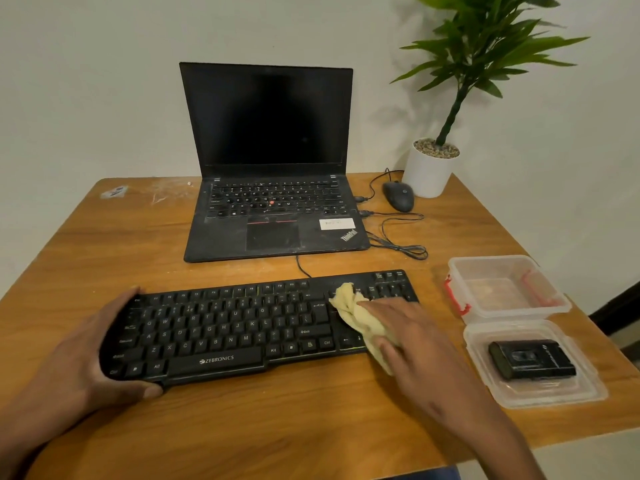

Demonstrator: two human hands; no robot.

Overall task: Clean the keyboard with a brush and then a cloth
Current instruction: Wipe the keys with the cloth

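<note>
We see a black keyboard (pixel 242 327) lying across the near part of a wooden table (pixel 242 427), its space bar printed "ZEBRONICS" in white. White key legends can be read, among them "Alt", "Ctrl" and "Shift".

Our left hand (pixel 86 355) grips the left end of the keyboard, fingers curled over its far edge and thumb against its near edge. Our right hand (pixel 412 337) presses a crumpled pale yellow cloth (pixel 356 315) onto the right part of the keyboard, over the arrow keys and the block beside them; the fingers bend around the cloth and hold it.

Behind the keyboard stands an open black laptop (pixel 273 188) with a dark screen. Its palm rest bears the word "ThinkPad" at the right corner and a white sticker (pixel 336 223) whose print is too small to read.

To the right of the laptop lie a black mouse (pixel 398 195) and a white pot holding a green plant (pixel 431 168), with pebbles on top of the soil.

Right of the keyboard sits a clear plastic box (pixel 502 289) with red clasps; we cannot tell its contents. Just nearer, touching it, a clear plastic lid (pixel 533 368) holds a small black device (pixel 531 358) with unreadable markings.
</note>
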